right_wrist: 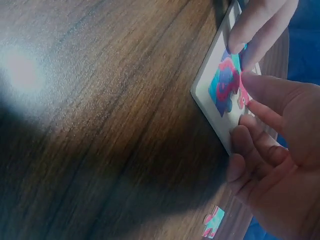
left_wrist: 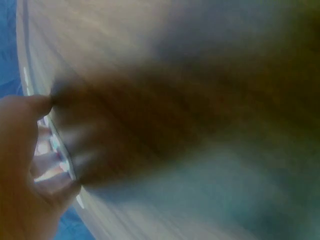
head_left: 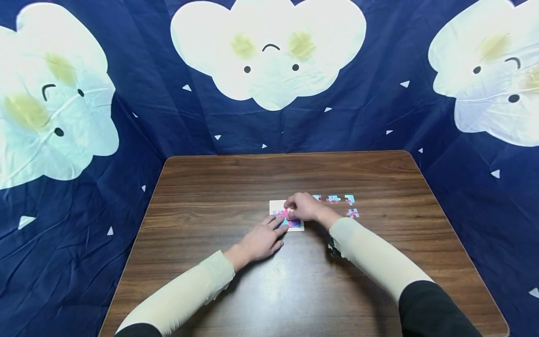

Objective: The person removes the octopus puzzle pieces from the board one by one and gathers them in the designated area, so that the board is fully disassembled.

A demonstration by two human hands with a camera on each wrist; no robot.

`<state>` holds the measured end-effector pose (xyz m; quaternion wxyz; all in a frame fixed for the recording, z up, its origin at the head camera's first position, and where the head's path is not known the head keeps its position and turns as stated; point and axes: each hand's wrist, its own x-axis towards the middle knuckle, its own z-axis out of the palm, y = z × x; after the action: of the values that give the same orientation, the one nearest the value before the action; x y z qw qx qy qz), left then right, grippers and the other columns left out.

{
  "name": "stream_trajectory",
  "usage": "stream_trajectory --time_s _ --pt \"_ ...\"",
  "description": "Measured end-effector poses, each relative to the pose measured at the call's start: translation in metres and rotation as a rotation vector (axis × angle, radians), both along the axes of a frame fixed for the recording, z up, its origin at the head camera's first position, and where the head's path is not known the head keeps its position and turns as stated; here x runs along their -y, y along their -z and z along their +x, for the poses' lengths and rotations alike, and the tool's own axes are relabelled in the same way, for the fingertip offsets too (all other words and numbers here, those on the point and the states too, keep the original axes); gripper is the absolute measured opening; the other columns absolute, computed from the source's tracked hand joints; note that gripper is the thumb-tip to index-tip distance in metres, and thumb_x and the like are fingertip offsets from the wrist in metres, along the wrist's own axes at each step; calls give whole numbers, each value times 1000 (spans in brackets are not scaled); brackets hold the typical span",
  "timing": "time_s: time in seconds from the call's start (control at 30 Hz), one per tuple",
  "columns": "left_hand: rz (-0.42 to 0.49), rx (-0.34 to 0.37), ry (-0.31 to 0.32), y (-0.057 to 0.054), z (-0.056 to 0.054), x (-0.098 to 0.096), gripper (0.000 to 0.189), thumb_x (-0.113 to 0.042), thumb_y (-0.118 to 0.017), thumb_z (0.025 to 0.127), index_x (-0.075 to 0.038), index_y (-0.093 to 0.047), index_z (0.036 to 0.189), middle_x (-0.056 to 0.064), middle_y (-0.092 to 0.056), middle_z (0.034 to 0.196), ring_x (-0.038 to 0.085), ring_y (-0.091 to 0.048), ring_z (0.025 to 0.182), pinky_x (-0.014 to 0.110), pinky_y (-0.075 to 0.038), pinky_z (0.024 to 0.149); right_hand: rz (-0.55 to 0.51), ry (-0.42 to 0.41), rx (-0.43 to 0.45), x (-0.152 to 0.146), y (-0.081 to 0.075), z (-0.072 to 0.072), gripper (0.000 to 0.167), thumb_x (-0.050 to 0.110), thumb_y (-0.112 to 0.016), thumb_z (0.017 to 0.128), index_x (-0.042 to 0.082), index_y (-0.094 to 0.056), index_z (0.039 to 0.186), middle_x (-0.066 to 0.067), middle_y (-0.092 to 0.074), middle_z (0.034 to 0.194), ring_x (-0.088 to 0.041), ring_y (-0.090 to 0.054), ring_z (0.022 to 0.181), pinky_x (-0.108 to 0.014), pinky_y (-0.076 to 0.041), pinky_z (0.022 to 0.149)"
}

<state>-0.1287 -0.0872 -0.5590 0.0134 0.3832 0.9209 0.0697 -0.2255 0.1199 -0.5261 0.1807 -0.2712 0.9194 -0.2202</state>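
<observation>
A small jigsaw board (head_left: pixel 275 204) with a pale rim lies on the table, partly filled with pink, blue and purple puzzle pieces. Several fingers of my left hand (head_left: pixel 261 239) lie straight and spread on its near left part. My right hand (head_left: pixel 305 207) reaches in from the right and pinches a pink puzzle piece (right_wrist: pixel 243 97) between thumb and forefinger, right at the board's surface. Its other fingers curl by the board's edge in the right wrist view. Most of the board is hidden from the left wrist view behind the left hand (left_wrist: pixel 20 165).
Loose puzzle pieces lie to the right of the board, among them one corner-shaped piece (head_left: pixel 349 200), one beside it (head_left: pixel 333 199) and one nearer (head_left: pixel 353 213). The brown wooden table (head_left: pixel 202 196) is bordered by a dark blue curtain (head_left: pixel 139 140) with cloud prints.
</observation>
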Motion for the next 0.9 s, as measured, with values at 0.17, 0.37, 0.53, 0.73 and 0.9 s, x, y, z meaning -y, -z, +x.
stream_trajectory --time_s 0.17,0.37,0.53,0.73,0.9 --pt "-11 33 21 -2 0 3 55 -37 -64 99 -10 -58 147 17 -48 157 39 -45 144 44 -39 119 19 -7 -23 2 4 1 34 19 -84 83 13 -77 116 1 -68 94 -14 -61 89 -35 -52 86" --pt "-17 23 24 -1 1 6 55 -39 -62 100 -13 -57 148 13 -49 153 35 -45 144 42 -43 116 23 3 -34 3 5 3 31 20 -83 84 15 -77 114 2 -66 92 -13 -60 86 -34 -51 83" --pt "-17 23 28 -3 1 6 54 -37 -64 99 -12 -58 147 13 -50 149 34 -46 143 42 -43 116 23 10 -53 4 6 2 26 21 -81 86 15 -76 111 2 -65 91 -14 -60 86 -34 -51 83" --pt "-23 28 34 -6 0 4 54 -37 -65 98 -11 -59 145 12 -53 145 35 -48 141 44 -45 114 -22 21 -53 4 7 0 12 19 -77 90 17 -72 102 8 -66 81 -9 -60 77 -33 -51 80" --pt "-52 17 26 -8 0 3 55 -39 -64 98 -13 -58 146 11 -53 147 35 -47 142 45 -47 111 -79 39 -5 3 3 -1 9 11 -73 90 14 -71 98 8 -69 78 -7 -61 70 -30 -52 76"
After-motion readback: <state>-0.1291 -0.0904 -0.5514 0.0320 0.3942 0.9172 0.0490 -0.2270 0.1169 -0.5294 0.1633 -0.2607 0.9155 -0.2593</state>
